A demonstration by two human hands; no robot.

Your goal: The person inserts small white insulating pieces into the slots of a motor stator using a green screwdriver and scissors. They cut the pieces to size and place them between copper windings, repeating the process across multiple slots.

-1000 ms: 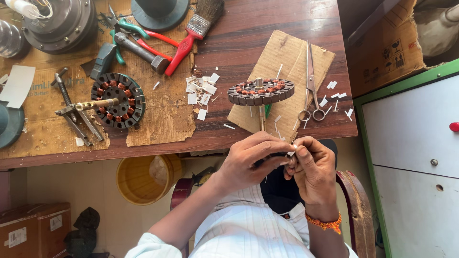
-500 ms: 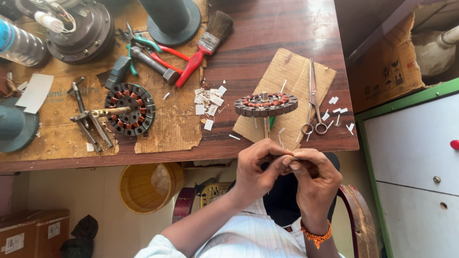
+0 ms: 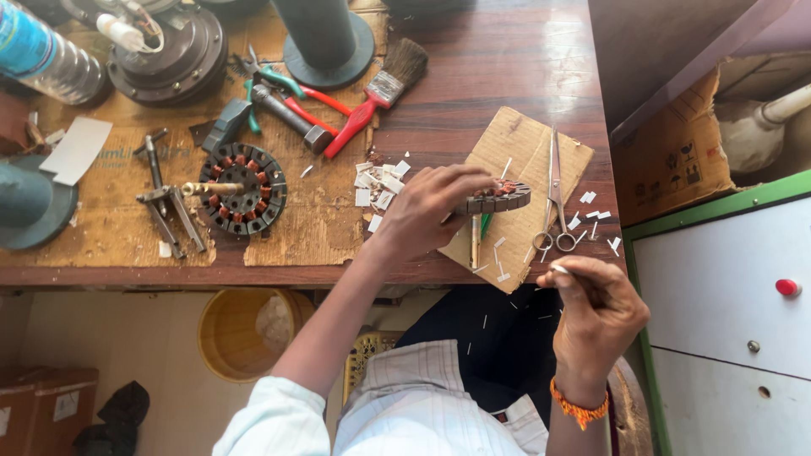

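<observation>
Bare surface (image 3: 507,67) behind cardboard pad (image 3: 515,143), open to reach. Scissors (image 3: 553,190) flank small stator (image 3: 498,199) on right; paper slips (image 3: 376,181) crowd left; pliers (image 3: 287,93), brush (image 3: 380,93) beyond.

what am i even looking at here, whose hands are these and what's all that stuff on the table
This is a single view from a camera worn on a person's head, looking straight down, so both hands are that person's own. There is no machine doing the work.

The left hand reaches onto the wooden table and has its grip on a dark ring wound with copper wire, which rests on a piece of cardboard. The right hand, above the lap, pinches a small white strip.

Beside the ring lie scissors and scattered white slips. Further left are a pile of white paper pieces, a second wound ring, a red-handled brush, pliers and round metal housings.
</observation>
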